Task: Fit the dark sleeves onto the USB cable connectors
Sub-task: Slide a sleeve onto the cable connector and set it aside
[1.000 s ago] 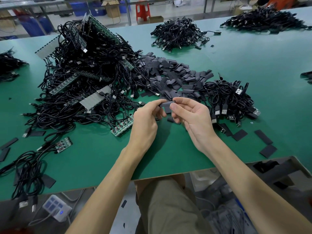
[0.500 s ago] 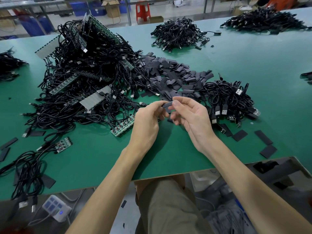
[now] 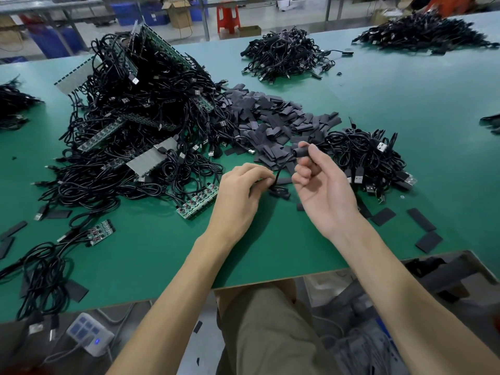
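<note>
My right hand [image 3: 322, 185] pinches a dark sleeve [image 3: 301, 152] between thumb and forefinger, raised above the green table [image 3: 151, 255]. A thin black cable [image 3: 278, 174] hangs from the sleeve down to my left hand [image 3: 240, 196], whose fingers are closed on the cable just above the table. The cable's connector is hidden inside the sleeve or my fingers. A heap of loose dark sleeves [image 3: 273, 123] lies just beyond my hands.
A big tangle of black USB cables with green circuit boards [image 3: 140, 117] fills the left. A smaller cable bundle [image 3: 368, 158] lies right of my hands. Loose sleeves [image 3: 422, 226] sit near the front right edge. More cable piles [image 3: 284, 54] lie farther back.
My hands were together holding the sleeve. My right hand has lifted up and right with the sleeve, while my left hand dropped down along the cable.
</note>
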